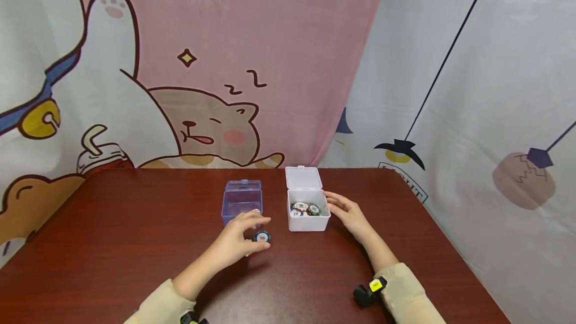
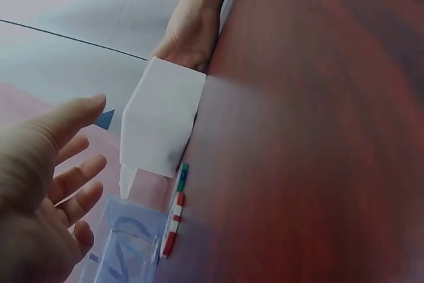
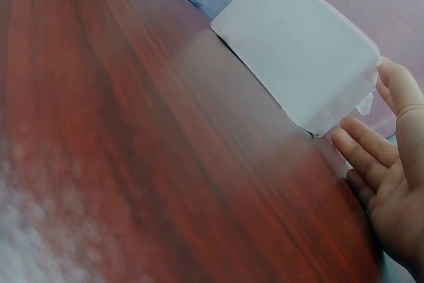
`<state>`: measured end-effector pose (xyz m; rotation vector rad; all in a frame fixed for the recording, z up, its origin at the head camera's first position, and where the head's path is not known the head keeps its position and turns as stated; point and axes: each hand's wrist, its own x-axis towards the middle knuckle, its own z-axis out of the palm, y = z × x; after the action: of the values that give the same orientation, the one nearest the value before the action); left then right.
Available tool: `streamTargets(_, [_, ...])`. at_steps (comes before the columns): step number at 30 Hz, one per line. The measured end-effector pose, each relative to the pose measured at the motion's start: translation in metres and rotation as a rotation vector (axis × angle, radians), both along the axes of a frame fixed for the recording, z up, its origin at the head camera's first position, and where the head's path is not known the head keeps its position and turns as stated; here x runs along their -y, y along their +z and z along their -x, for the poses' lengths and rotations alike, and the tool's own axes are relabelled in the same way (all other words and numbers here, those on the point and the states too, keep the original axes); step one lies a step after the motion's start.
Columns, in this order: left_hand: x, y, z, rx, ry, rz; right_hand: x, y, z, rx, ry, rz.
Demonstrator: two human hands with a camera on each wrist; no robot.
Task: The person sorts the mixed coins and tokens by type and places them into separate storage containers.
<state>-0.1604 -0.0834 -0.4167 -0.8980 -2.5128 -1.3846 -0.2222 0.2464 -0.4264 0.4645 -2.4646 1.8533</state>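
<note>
My left hand point(image 1: 235, 238) hovers over the table in front of the blue box, thumb and fingers spread with nothing between them. Under it lies a dark poker chip point(image 1: 262, 236) marked 50. Red-and-white poker chips point(image 2: 173, 223) lie flat beside it in the left wrist view, mostly hidden by the hand in the head view. My right hand point(image 1: 351, 216) rests at the right side of the white box point(image 1: 308, 223), its fingers extended and fingertips at the wall. Inside that box are several poker chips point(image 1: 300, 207) in red, white and green.
The translucent blue box point(image 1: 229, 204) stands left of the white one, its lid point(image 1: 243, 185) raised at the back. The white lid point(image 1: 303, 177) is also up. Both boxes stand on a dark red wooden table point(image 1: 135, 244), with a printed curtain point(image 1: 306, 64) behind it.
</note>
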Motion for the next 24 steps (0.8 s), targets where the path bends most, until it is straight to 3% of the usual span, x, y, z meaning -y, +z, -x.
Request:
streamTargets(3, [0.006,-0.002,-0.002,0.011,-0.012,0.023,0.000,0.000,0.000,-0.004,0.000,-0.002])
streamTargets(8, [0.016,-0.004,-0.001,-0.046,-0.022,0.080,0.001,0.001,0.000,-0.008,0.003,0.003])
streamTargets(19, [0.030,-0.012,0.000,-0.096,-0.044,0.129,0.001,0.001,-0.001,-0.003,0.003,0.004])
streamTargets(24, [0.036,-0.015,0.002,-0.084,-0.050,0.146,0.001,0.001,-0.001,-0.003,0.004,0.014])
